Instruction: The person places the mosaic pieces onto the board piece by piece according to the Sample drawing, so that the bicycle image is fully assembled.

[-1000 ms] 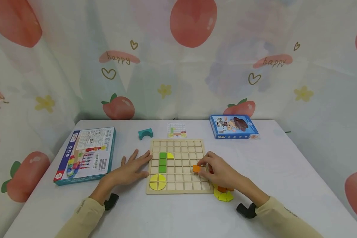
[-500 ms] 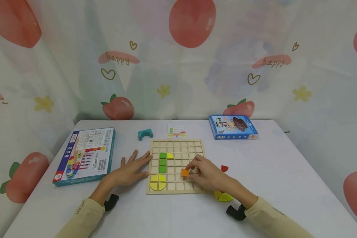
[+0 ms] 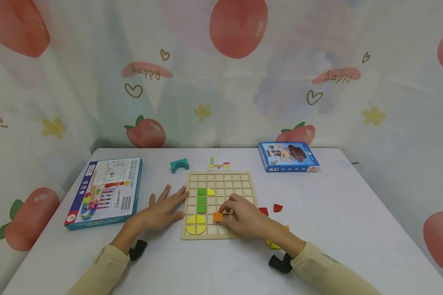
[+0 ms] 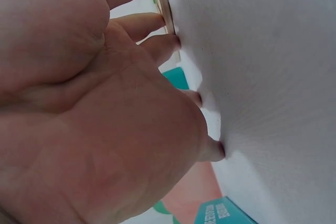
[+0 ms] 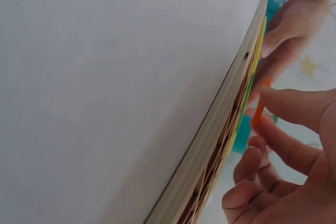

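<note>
An orange square tile (image 3: 218,217) is pinched between the thumb and forefinger of my right hand (image 3: 245,217), over the lower middle of a wooden grid board (image 3: 221,180). In the right wrist view the tile (image 5: 261,103) shows edge-on, apart from the board. My left hand (image 3: 158,211) lies with fingers spread, its fingertips touching the board's left edge. Three green squares (image 3: 202,200) stand in a column on the board, with a yellow quarter-circle (image 3: 211,192) beside the top one. Below them, yellow quarter-circles form a full yellow circle (image 3: 196,224).
Red pieces (image 3: 277,208) and yellow pieces (image 3: 275,246) lie right of the board, partly behind my right arm. Behind the board are a pattern card (image 3: 218,161) and a teal arch block (image 3: 179,165). A blue box (image 3: 288,157) and a larger toy box (image 3: 105,192) flank it.
My right hand has carried the orange tile leftward across the board, from its right side to near the yellow circle. The left hand has stayed in place.
</note>
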A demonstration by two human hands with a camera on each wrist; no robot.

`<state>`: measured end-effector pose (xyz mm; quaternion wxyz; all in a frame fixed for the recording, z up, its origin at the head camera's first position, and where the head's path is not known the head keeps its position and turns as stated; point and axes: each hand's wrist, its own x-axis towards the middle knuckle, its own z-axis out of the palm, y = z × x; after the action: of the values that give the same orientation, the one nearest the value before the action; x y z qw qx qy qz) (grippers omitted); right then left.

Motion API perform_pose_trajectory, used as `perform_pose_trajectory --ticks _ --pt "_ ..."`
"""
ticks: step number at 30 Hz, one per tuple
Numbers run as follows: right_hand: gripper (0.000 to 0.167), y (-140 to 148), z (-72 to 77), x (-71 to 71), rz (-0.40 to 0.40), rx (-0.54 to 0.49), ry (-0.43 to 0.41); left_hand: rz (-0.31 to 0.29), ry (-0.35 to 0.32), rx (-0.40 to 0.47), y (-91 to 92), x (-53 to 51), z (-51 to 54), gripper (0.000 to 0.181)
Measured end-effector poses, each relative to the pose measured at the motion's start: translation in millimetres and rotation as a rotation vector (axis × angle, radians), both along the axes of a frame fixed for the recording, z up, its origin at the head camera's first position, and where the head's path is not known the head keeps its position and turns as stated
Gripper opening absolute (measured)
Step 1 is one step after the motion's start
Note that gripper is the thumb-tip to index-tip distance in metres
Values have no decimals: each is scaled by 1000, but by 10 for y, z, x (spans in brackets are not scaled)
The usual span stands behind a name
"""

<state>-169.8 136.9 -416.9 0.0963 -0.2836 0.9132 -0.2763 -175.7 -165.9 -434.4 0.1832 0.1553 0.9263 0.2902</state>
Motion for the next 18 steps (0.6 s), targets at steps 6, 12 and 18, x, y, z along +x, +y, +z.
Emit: perform_pose_trajectory --ticks 6,12,18 --pt "21 -90 -9 17 7 36 9 -3 -3 0 3 2 -6 73" --pt "22 -155 1 36 21 64 26 -1 -5 -2 2 5 -10 73" --pt "21 -192 -26 30 27 77 34 4 -3 -7 10 12 -1 74"
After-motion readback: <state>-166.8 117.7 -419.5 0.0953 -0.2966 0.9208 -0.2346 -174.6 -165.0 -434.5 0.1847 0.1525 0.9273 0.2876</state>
